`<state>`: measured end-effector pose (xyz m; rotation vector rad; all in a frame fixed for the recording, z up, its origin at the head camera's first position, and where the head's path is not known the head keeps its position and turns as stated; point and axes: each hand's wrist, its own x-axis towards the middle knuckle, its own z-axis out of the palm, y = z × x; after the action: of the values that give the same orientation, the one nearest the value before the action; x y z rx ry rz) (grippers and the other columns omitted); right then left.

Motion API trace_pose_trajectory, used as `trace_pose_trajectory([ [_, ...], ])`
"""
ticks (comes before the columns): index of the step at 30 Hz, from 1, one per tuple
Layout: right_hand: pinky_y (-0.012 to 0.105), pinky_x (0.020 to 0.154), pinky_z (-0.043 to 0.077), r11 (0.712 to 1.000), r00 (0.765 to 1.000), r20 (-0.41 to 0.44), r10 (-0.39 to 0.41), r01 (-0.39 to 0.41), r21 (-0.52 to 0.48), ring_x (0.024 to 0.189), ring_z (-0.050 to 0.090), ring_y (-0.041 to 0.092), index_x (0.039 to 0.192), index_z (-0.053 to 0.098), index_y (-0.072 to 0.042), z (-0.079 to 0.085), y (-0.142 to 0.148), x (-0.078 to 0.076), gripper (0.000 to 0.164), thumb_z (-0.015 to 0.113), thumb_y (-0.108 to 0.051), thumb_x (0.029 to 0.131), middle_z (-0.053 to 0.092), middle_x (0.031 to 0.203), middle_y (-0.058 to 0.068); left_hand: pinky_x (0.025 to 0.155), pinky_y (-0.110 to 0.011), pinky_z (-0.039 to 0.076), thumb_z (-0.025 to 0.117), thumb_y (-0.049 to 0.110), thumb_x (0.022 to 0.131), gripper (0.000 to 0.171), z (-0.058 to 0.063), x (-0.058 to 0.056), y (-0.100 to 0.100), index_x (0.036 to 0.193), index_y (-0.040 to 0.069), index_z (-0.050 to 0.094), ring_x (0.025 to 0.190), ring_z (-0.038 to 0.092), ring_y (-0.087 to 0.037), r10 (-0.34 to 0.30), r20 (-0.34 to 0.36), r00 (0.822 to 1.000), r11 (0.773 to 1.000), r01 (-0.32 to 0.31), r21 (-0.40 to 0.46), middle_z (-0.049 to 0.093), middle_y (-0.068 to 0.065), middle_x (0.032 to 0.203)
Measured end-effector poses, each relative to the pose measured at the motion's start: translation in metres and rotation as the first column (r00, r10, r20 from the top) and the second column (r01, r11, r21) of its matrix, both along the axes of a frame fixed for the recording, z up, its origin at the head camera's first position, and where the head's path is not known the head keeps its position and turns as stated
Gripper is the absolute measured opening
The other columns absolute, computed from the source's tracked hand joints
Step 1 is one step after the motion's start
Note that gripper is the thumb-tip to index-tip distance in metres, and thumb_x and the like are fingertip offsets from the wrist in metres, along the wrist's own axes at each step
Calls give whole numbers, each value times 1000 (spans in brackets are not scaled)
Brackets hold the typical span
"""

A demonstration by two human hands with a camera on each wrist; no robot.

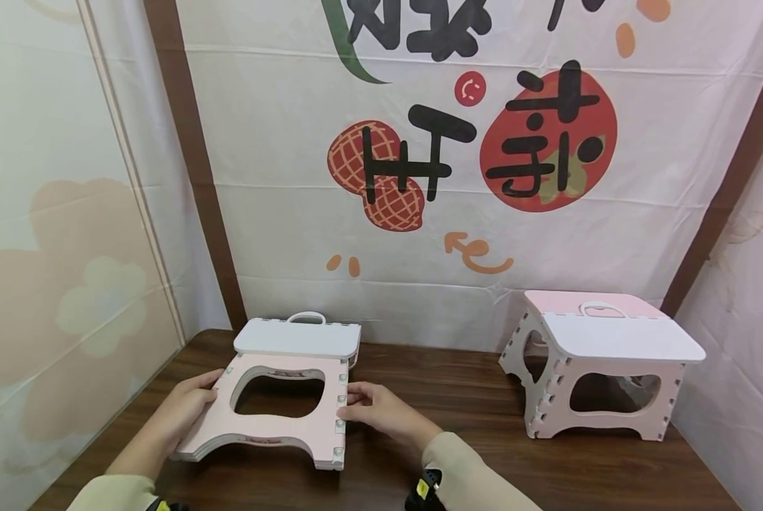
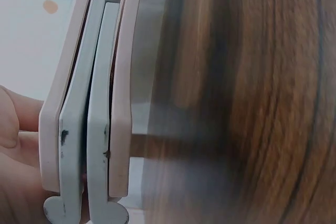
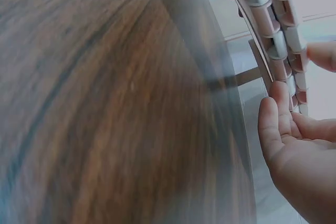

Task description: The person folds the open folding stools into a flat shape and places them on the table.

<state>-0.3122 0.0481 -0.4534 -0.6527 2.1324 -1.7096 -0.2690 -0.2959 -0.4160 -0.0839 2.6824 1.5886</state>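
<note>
A folding step stool (image 1: 272, 426), collapsed nearly flat, lies between both hands in the head view. Its pink leg panel with a large cut-out faces up, and a white top section (image 1: 298, 339) with a loop handle is at the far end. My left hand (image 1: 192, 401) grips the left edge; the left wrist view shows stacked pink and whitish layers (image 2: 98, 114), with fingers behind them. At the hinged right edge, my right hand (image 1: 387, 413) pinches the stool, thumb on one side and fingers on the other. In the right wrist view, the hinge knuckles (image 3: 278, 45) pass between thumb and fingertips.
A second folding stool (image 1: 624, 339), pink and white with a handle, stands unfolded at the right of the dark wooden table (image 1: 445, 383). Behind the table hangs a printed white cloth (image 1: 279, 234), with more cloth at both sides.
</note>
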Motion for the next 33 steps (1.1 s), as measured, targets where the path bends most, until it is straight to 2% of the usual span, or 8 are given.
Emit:
trace_pose_trajectory([
  [4, 29, 84, 49, 1000, 1000, 12, 20, -20, -1, 97, 59, 16, 133, 57, 2, -2, -8, 2, 48, 74, -14, 90, 61, 109, 5, 105, -42, 32, 39, 5, 100, 56, -1, 3, -9, 151, -13, 24, 142, 23, -45, 11, 2, 1000, 1000, -11, -8, 20, -36, 155],
  [7, 28, 83, 49, 1000, 1000, 11, 27, -27, 5, 96, 59, 15, 133, 58, 2, -3, -13, 3, 49, 74, -14, 90, 62, 108, 4, 99, -32, 36, 40, 6, 100, 56, -2, 5, -15, 151, -12, 25, 141, 24, -45, 24, 5, 1000, 1000, -24, -7, 20, -36, 154],
  [10, 27, 82, 48, 999, 999, 18, 31, -32, 14, 95, 59, 14, 133, 58, 1, -4, -17, 5, 48, 74, -14, 90, 62, 108, 3, 87, -19, 39, 40, 7, 101, 56, -3, 7, -21, 151, -12, 24, 138, 29, -43, 25, 13, 1000, 1000, -25, 11, 20, -37, 154],
  [12, 27, 82, 48, 999, 999, 26, 32, -33, 18, 94, 59, 14, 133, 58, 1, -5, -20, 7, 48, 74, -14, 89, 61, 108, 3, 80, -14, 41, 40, 6, 101, 56, -5, 8, -24, 151, -12, 24, 134, 33, -42, 29, 12, 1000, 999, -29, 16, 22, -37, 154],
  [21, 25, 79, 48, 999, 999, 23, 37, -38, 27, 91, 58, 11, 132, 59, 1, -8, -39, 12, 50, 76, -14, 87, 62, 105, 0, 77, -13, 43, 41, 13, 103, 56, -11, 11, -44, 152, -8, 24, 136, 33, -45, 64, 40, 997, 998, -64, -1, 21, -37, 153],
  [28, 24, 74, 48, 999, 1000, 23, 17, -18, 32, 85, 58, 10, 130, 61, 0, -9, -55, 14, 48, 77, -13, 86, 63, 101, -2, 76, -16, 41, 43, 14, 103, 56, -17, 12, -58, 152, -8, 25, 136, 31, -47, 96, 39, 995, 994, -93, -55, 21, -36, 153],
  [31, 23, 74, 47, 1000, 1000, 16, 16, -17, 25, 84, 58, 9, 129, 62, 1, -9, -61, 16, 47, 77, -10, 86, 63, 99, -1, 80, -19, 39, 42, 14, 103, 56, -20, 11, -64, 151, -8, 25, 138, 28, -47, 102, 39, 994, 993, -99, -71, 21, -36, 153],
  [33, 23, 73, 47, 1000, 1000, 21, 20, -20, 24, 83, 57, 9, 129, 62, 2, -8, -64, 17, 47, 77, -10, 86, 63, 99, -1, 88, -25, 39, 42, 15, 103, 56, -22, 10, -68, 151, -9, 25, 140, 25, -49, 103, 40, 994, 992, -100, -78, 20, -37, 153],
])
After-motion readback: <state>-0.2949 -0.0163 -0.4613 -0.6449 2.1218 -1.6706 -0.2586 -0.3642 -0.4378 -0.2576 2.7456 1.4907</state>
